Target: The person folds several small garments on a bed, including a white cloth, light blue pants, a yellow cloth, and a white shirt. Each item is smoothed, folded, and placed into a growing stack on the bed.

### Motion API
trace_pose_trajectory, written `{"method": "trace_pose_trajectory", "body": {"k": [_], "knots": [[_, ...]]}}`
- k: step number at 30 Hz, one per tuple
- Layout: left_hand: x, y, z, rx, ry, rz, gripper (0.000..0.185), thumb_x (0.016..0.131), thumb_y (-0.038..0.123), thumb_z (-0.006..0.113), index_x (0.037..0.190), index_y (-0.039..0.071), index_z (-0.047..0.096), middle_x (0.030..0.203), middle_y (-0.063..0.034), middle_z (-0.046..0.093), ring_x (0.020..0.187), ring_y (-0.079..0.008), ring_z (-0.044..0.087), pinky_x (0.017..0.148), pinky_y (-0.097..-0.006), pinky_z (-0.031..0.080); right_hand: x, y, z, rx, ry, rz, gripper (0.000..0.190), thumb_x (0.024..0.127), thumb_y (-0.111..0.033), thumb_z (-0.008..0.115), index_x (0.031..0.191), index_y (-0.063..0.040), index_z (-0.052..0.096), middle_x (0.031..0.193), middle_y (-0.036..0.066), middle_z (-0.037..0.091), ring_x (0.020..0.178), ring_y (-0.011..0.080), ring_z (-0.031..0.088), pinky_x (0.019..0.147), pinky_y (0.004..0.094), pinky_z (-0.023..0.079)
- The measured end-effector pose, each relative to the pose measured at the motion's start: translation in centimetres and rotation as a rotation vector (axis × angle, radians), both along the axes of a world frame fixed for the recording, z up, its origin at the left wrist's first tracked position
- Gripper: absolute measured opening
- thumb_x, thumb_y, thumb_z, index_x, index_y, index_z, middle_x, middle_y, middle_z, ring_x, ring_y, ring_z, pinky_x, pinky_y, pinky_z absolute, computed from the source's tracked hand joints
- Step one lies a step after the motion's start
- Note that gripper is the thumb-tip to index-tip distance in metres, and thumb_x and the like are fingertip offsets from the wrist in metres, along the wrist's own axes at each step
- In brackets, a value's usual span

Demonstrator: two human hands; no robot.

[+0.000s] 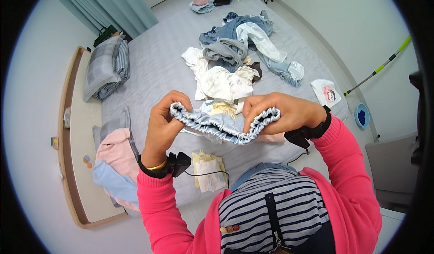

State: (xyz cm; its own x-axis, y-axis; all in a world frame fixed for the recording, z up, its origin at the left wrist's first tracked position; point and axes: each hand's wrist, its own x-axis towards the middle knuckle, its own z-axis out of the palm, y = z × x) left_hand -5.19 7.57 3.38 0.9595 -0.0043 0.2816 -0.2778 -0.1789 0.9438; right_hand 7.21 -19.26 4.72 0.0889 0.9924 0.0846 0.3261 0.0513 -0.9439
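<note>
A light blue garment with a gathered elastic waistband (217,126) is held up before me, its opening facing my head. My left hand (166,121) pinches one end of the band between thumb and fingers. At the other end my right hand (274,113) grips the band, with some fingers tucked inside the opening. The lower part of this garment is mostly hidden beneath the band. Just beyond it lie white and cream baby clothes (225,84) in a loose heap. Nearer my body, a folded yellow and white garment (209,172) rests on the bed.
Blue and grey clothes (237,37) are piled farther along the grey bed sheet (159,57). Pink and blue clothing (115,162) lies by the headboard (81,135), below a stacked pillow (101,69). A white printed cloth (325,93) sits near the right edge. Beyond it are a blue basin (362,115) and a leaning pole (379,69).
</note>
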Motion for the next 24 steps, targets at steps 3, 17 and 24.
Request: {"method": "trace_pose_trajectory", "body": {"k": [3, 17, 24], "knots": [[0.2, -0.1, 0.7, -0.170, 0.104, 0.026, 0.024, 0.070, -0.006, 0.047, 0.091, 0.002, 0.055, 0.087, 0.0010, 0.052, 0.079, -0.0058, 0.046, 0.071, -0.0191, 0.037, -0.1, 0.5, -0.1, 0.179, 0.206, -0.044, 0.019, 0.077, 0.001, 0.055, 0.092, -0.003, 0.066, 0.123, 0.015, 0.056, 0.114, 0.0220, 0.051, 0.095, 0.0278, 0.037], [1.3, 0.0, 1.4, -0.102, 0.116, 0.063, 0.040, 0.072, -0.002, 0.047, 0.111, -0.001, 0.054, 0.105, -0.0024, 0.056, 0.099, -0.0109, 0.052, 0.090, -0.0234, 0.037, 3.9, 0.0, -1.6, 0.150, 0.468, -0.344, 0.021, 0.068, -0.008, 0.047, 0.088, -0.006, 0.055, 0.080, -0.003, 0.049, 0.075, 0.0064, 0.042, 0.070, 0.0175, 0.033], [0.9, 0.0, 1.7, -0.048, 0.091, 0.055, 0.038, 0.074, -0.003, 0.050, 0.112, -0.001, 0.055, 0.109, -0.0028, 0.057, 0.101, -0.0107, 0.051, 0.091, -0.0236, 0.038, 4.1, 0.1, -1.3, 0.132, 0.474, -0.280, 0.018, 0.070, -0.006, 0.048, 0.087, -0.005, 0.055, 0.086, 0.000, 0.055, 0.089, 0.0098, 0.050, 0.079, 0.0202, 0.036]]}}
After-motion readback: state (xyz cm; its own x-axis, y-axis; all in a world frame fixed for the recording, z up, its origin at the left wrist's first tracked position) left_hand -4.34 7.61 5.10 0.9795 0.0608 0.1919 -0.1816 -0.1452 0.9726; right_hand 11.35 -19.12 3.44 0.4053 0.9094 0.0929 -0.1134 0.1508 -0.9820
